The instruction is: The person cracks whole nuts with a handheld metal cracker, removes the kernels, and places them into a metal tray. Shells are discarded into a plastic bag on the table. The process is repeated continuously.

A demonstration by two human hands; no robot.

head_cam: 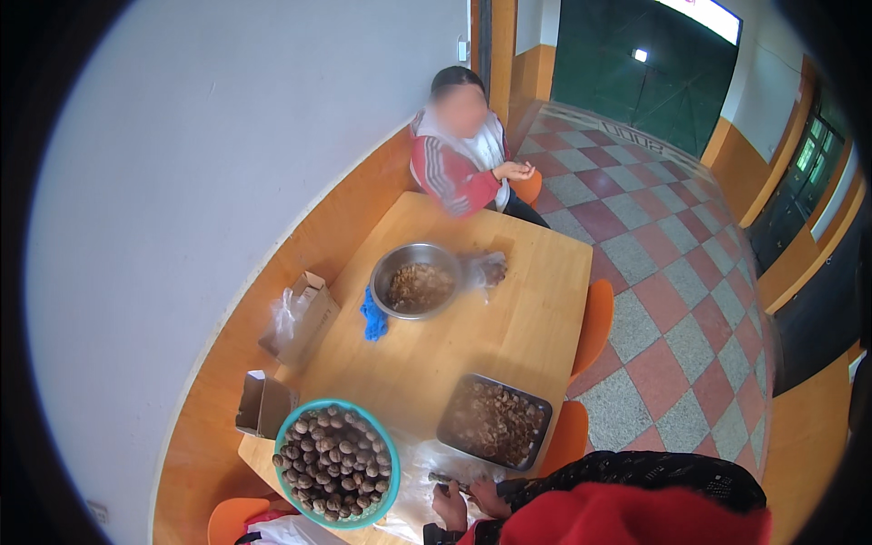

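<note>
My left hand (449, 507) is curled at the table's near edge, its fingertips close to a narrow, dark metal-looking tool (444, 479). Beside it, my right hand (489, 497) closes around the other end of this tool. Whether my left fingers hold a walnut is too small to tell. Clear plastic sheeting (412, 470) lies under and around both hands. Left of them stands a turquoise basin (394, 470) full of whole walnuts (334, 456). A dark rectangular tray (446, 436) of broken shells and walnut pieces (501, 422) is just beyond my right hand.
A steel bowl (452, 262) of walnut pieces, a blue cloth (373, 317) and a plastic bag (485, 268) lie farther up the wooden table (409, 357). Cardboard boxes (317, 323) line its left edge. Another person (456, 163) sits at the far end. Orange chairs (594, 327) flank the table.
</note>
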